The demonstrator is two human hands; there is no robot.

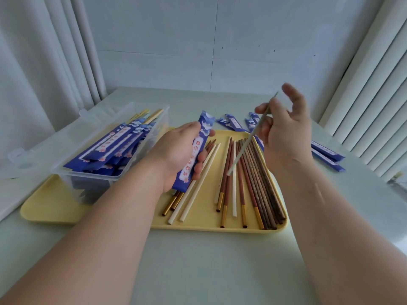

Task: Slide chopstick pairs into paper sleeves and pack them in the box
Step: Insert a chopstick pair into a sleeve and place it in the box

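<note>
Beyond the near forearms, left grip curls round a blue printed paper sleeve, likely for filling; right grip pinches one thin pale chopstick, slanted over the yellow plastic tray; a clear plastic box waits left of both.

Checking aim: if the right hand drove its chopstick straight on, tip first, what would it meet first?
Likely the reddish chopsticks on the tray, under its tip, not the sleeve in the left hand; depth unclear.
</note>
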